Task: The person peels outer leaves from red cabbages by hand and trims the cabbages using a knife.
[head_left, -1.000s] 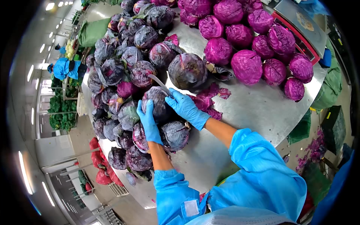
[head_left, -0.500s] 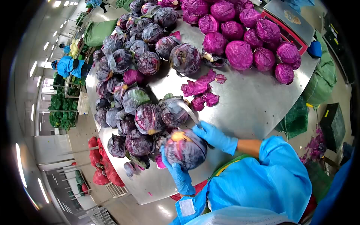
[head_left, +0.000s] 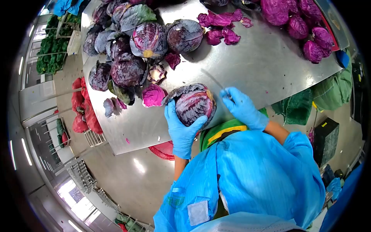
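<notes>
A dark purple cabbage [head_left: 193, 103] with a loose outer leaf rests at the metal table's near edge. Around its lower left side my left hand [head_left: 181, 127], in a blue glove, is wrapped with the thumb on the front. Just right of the cabbage, not touching it, my right hand [head_left: 241, 108] is closed on a knife [head_left: 213, 78], whose thin blade is blurred and points up and left. A cut cabbage stump [head_left: 156, 73] and a bright purple leaf piece [head_left: 153, 95] lie to the left.
Untrimmed dark cabbages [head_left: 128, 69] are heaped at the left of the metal table [head_left: 262, 65]. Peeled purple leaves [head_left: 222, 23] lie at the top, bright trimmed cabbages [head_left: 297, 26] at the upper right beside a red-edged scale. Red sacks [head_left: 83, 106] stand on the floor at left.
The held cabbage has been lifted from the heap toward my body and turned, and an outer leaf now stands away from it. My right hand with the knife has moved off its side. The view has shifted.
</notes>
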`<state>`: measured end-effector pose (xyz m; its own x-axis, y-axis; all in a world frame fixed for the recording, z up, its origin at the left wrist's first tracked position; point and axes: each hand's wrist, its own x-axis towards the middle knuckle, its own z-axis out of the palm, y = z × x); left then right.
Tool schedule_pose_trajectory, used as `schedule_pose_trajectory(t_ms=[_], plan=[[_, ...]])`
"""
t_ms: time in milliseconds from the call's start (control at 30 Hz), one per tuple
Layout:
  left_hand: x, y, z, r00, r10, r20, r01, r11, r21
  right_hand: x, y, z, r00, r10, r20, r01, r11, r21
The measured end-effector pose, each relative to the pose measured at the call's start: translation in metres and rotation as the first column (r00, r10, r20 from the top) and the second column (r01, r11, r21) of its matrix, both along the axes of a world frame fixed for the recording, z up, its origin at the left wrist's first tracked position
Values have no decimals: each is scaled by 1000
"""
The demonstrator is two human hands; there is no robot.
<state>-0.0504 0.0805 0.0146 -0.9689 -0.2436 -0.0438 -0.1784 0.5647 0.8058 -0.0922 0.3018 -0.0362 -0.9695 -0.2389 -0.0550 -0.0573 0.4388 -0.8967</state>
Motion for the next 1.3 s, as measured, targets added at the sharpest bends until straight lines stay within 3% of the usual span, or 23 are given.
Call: schedule_pose_trajectory(t_ms=[67, 133, 167, 267, 300, 400, 700, 900, 1033, 1167, 1300], plan=[[0, 3, -5, 996, 84, 15, -84, 995, 58, 13, 3, -1, 989, 84, -124, -77, 995, 64], [-6, 5, -1, 988, 145, 56, -153, 972, 180, 15, 1, 4, 984, 131, -119, -107, 977, 184], [-7, 3, -2, 984, 160, 80, -166, 983, 74, 14, -1, 9, 982, 154, -105, -124, 961, 248], [-16, 8, 7, 978, 185, 97, -198, 970, 141, 14, -9, 20, 972, 185, -143, -123, 924, 362], [-18, 4, -1, 988, 154, 28, -156, 978, 139, 14, -12, 22, 967, 193, -167, -116, 914, 388], [-23, 4, 0, 986, 161, 52, -160, 987, -22, 13, -19, 8, 936, 283, -210, -146, 855, 498], [-31, 2, -7, 942, 320, 101, -335, 918, 213, -6, -22, 4, 884, 344, -315, -144, 844, 517], [-39, 2, -4, 942, 311, 124, -324, 941, 97, -10, -31, 14, 888, 387, -250, -141, 745, 652], [-43, 5, -3, 940, 312, 141, -328, 938, 110, -20, -32, 3, 897, 399, -190, -201, 751, 629], [-31, 1, -18, 968, 251, 4, -251, 967, 42, -30, -42, 0, 902, 427, -70, -291, 718, 632], [-32, 6, -24, 948, 308, -81, -304, 951, 61, -41, -45, -6, 884, 448, -133, -248, 692, 678]])
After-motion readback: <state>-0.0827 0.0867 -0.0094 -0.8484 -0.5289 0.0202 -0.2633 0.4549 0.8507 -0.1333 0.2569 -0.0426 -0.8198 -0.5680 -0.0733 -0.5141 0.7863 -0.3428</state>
